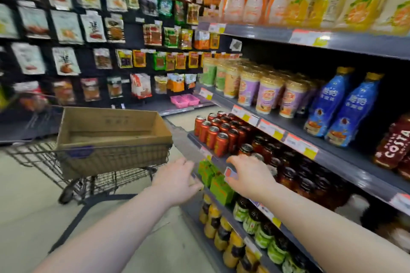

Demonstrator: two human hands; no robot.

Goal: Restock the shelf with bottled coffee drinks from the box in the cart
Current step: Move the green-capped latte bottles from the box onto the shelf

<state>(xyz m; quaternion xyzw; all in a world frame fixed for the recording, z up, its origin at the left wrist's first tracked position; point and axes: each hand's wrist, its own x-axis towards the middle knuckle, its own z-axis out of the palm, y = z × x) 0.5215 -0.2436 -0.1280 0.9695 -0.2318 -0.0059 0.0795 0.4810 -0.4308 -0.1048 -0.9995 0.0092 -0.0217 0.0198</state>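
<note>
Bottles (392, 146) of coffee, dark red with COSTA on them, stand on the shelf (346, 157) far over on the right, next to the blue bottles (346, 113). The box (111, 131) sits in the cart (99, 175) on the left, close to the shelf, so the trip from box to shelf is short. Its top is open, and the part of the inside that shows has no bottles in it. Both arms reach forward between cart and shelf. The left hand (177, 179) is nearer the cart, fingers loosely spread, holding nothing. The right hand (250, 177) hangs in front of the red cans (213, 133) and green packs (219, 186), fingers bent down a little, holding nothing that shows. The job looks nearly done, since no bottle is in a hand or seen in the box
</note>
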